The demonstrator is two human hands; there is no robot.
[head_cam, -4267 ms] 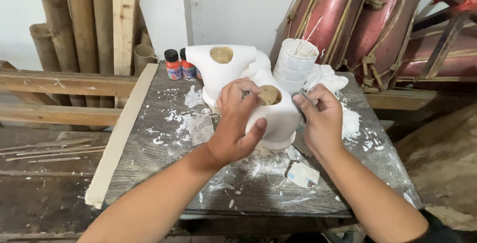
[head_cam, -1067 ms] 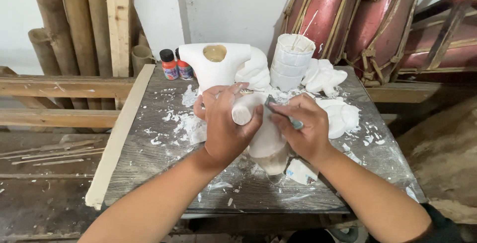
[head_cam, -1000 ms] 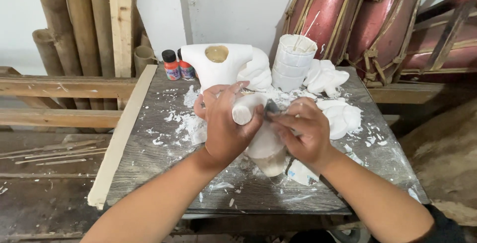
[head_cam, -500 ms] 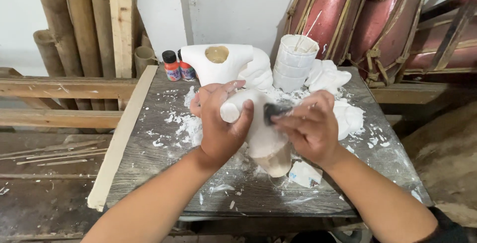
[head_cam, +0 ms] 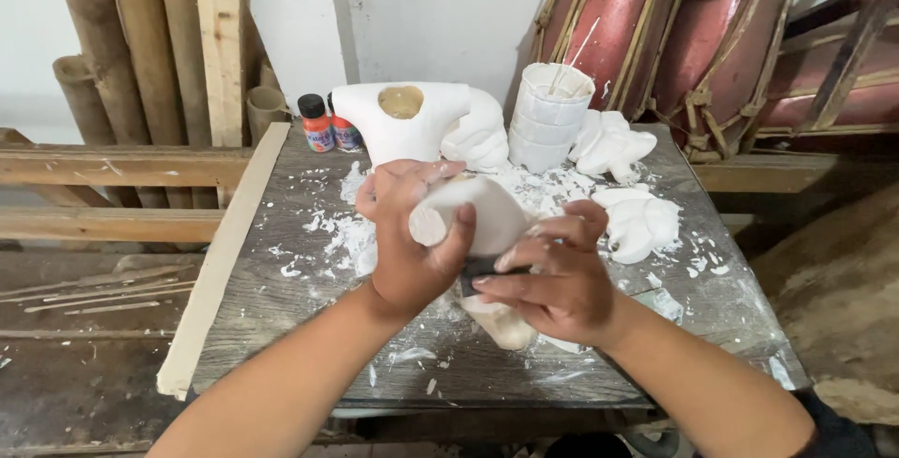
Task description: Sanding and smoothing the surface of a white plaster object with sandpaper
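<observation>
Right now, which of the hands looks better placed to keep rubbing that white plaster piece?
Probably the right hand: it presses a dark pad against the plaster piece, while the left hand grips it.

Weathered grey wooden table (head_cam: 281, 299), strewn with white plaster chips (head_cam: 351, 233). At back edge: two small paint bottles (head_cam: 318, 124), white plaster cast (head_cam: 403, 125), stacked white cups (head_cam: 552, 116). More white plaster pieces (head_cam: 637, 219) at right side.

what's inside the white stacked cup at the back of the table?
A thin pale stick leans out over the rim of the white stacked cup. Whether anything else sits inside cannot be seen; the cup's wall hides the interior.
</observation>
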